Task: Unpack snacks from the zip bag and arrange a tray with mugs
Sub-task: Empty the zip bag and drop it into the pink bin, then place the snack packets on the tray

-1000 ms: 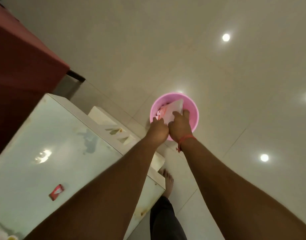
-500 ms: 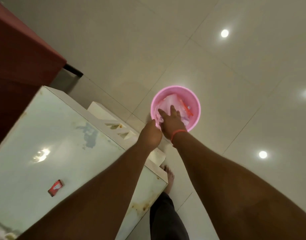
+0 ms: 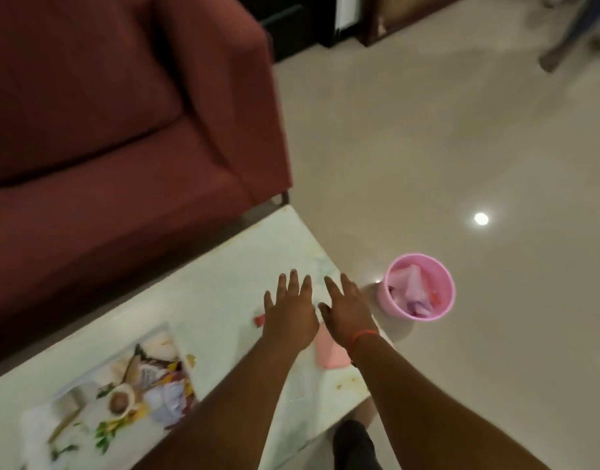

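Hands are back over the bench now, both empty. Left hand [image 3: 289, 317] and right hand [image 3: 347, 315] hover palm-down with fingers spread, side by side, grip released on both, holding nothing. A second ago they were both down in the pink bin [image 3: 418, 286] pushing a clear bag in; now that bag [image 3: 412, 288] sits crumpled inside it, on the floor at the right of the frame, just past the bench [image 3: 224, 266] corner. So I'd guess the zip bag is binned and the unpacking part is pretty much done.

View swung too: before it was mostly floor and bin, now the red sofa [image 3: 105, 113] fills the upper left and more of the bench shows. Small red scrap [image 3: 258, 320] peeks out by the left hand, something pink [image 3: 329, 354] lies under the right wrist. Lower left there's a printed mat or tray [image 3: 115, 401], too blurred to tell which. No mugs in view, so that part probably comes next.
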